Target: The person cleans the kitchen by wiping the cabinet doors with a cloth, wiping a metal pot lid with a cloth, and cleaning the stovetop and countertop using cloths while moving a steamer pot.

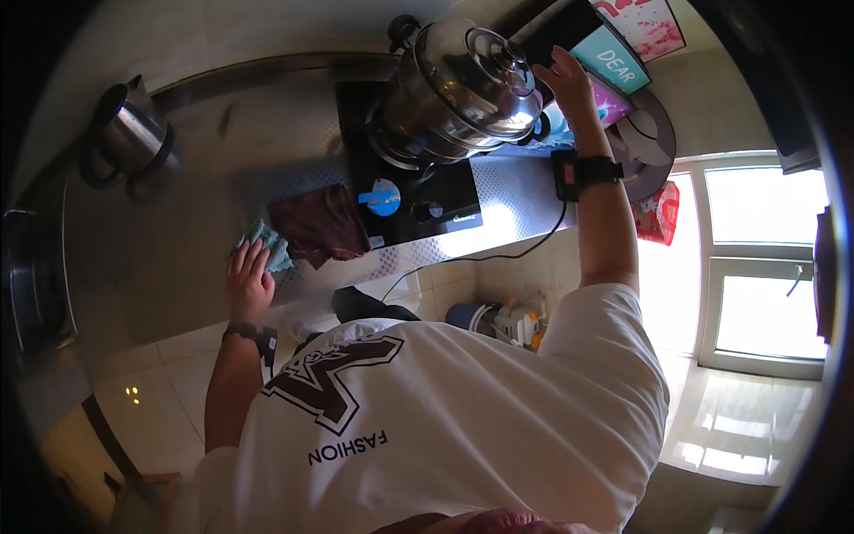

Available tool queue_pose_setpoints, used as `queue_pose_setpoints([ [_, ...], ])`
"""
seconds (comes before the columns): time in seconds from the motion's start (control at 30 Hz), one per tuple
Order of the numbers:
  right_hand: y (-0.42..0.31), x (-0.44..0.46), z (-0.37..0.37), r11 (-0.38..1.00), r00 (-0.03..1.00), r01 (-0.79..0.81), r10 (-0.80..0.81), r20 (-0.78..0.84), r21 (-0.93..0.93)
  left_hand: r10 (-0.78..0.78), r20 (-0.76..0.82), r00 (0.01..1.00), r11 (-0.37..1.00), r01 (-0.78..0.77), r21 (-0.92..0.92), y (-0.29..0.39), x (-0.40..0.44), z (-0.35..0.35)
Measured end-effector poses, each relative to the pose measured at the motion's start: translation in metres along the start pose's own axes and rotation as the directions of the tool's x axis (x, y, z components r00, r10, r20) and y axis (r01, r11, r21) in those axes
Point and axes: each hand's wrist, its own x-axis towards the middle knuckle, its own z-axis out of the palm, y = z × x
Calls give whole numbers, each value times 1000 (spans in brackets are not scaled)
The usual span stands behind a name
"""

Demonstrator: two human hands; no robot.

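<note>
On the metal countertop (pixel 205 294), my left hand (pixel 251 280) presses down on a crumpled teal cloth (pixel 277 247), its fingers curled over the fabric. Right beside it lies a folded dark brown cloth (pixel 320 227), which reaches the edge of a black cooktop (pixel 414 209). My right hand (pixel 569 89) is raised at the right of a large shiny steel pot (pixel 445 89). Its fingers are spread and nothing shows in them. The lid with its knob (pixel 509 55) is on the pot. Colourful boxes (pixel 612 60) stand behind that hand.
A steel kettle (pixel 132 129) stands at the far left, beyond which is a sink (pixel 40 276). A black cable (pixel 498 256) runs from my right wrist device. A red bag (pixel 658 214) is near the window (pixel 756 209). Containers (pixel 511 322) sit below the counter.
</note>
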Motion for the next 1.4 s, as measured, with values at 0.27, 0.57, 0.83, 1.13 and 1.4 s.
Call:
queue_pose_setpoints([
  [0.27,0,-73,8,925,976,218,-199,90,-312,-17,51,999,999,15,47,4,3,-5],
  [0.57,-1,-97,22,981,958,-72,118,260,-180,13,35,999,998,-15,59,1,2,-3],
  [0.83,0,-68,26,992,993,-105,108,37,-69,-15,28,999,998,13,54,-2,-1,0],
  [1.13,15,15,60,960,953,-274,264,148,52,-47,64,997,998,44,34,2,1,-5],
  [1.4,18,17,60,993,970,-107,117,-213,59,-58,54,997,998,57,24,1,0,-3],
])
